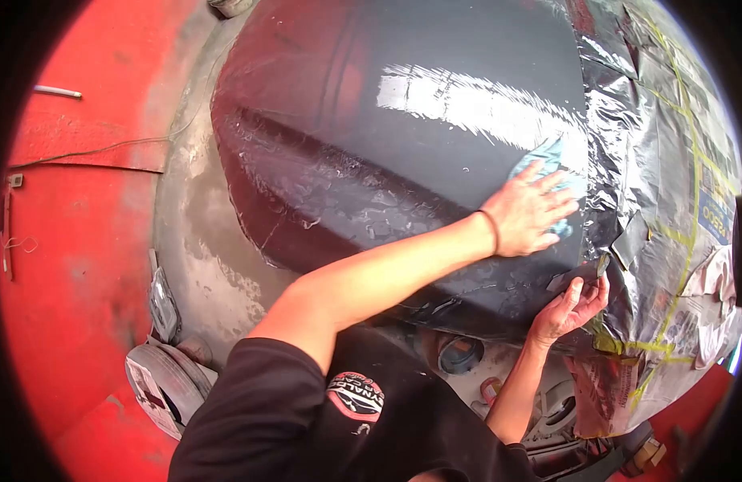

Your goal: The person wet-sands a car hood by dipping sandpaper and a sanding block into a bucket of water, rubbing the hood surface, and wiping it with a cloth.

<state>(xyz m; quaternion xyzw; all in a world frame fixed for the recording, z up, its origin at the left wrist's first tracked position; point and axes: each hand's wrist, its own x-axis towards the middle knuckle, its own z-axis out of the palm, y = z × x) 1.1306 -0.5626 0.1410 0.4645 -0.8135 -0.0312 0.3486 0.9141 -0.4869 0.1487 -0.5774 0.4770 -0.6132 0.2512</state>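
My left hand (533,210) presses a light blue cloth (540,157) flat against a dark, glossy car panel (459,173), fingers spread over it. Parts of the cloth stick out beyond the fingertips and above the hand. Lower right, by the panel's edge, my right hand (570,309) has its thumb and fingers bent around a thin dark grey sheet (565,277) that resembles sandpaper. Wet streaks and drops show on the panel's near left part. A bright light reflection lies beyond the cloth.
Shiny plastic film (616,136) and newspaper with yellow tape (674,233) cover the right side. Below the panel stand a dark round container (461,354) and assorted parts. A cable (90,153) crosses the red floor (82,233); a wheel-like round object (166,381) lies lower left.
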